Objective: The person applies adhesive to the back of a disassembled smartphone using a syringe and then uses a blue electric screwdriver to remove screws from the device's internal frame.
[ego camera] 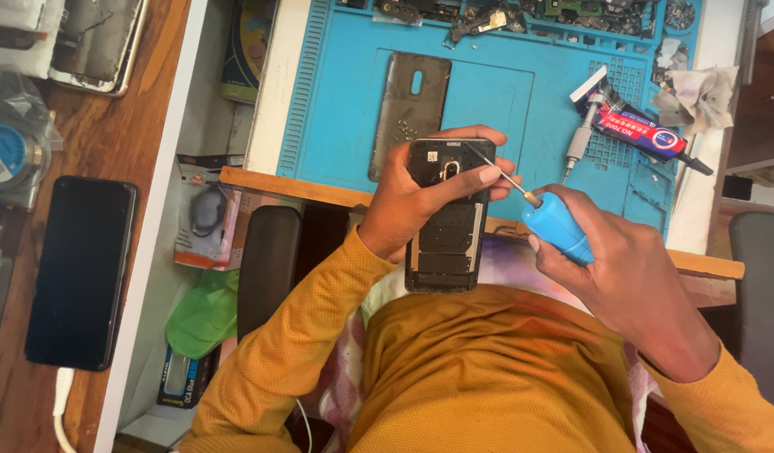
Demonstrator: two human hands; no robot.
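Now my left hand [408, 197] wraps fully round one opened phone [444, 220] above my lap, thumb across it. My right hand [609, 268] grips one blue screwdriver [548, 220], tip at the phone's top. Beyond lie one blue mat [345, 101], one back cover [409, 109], one second driver [581, 134]. One black phone [80, 273] lies far left.

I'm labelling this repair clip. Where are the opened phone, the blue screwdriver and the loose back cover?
Opened phone [441, 239]: head view, middle of its exposed inner frame.
Blue screwdriver [559, 226]: head view, on the blue handle in the right hand.
Back cover [408, 109]: head view, centre of the grey panel on the mat.
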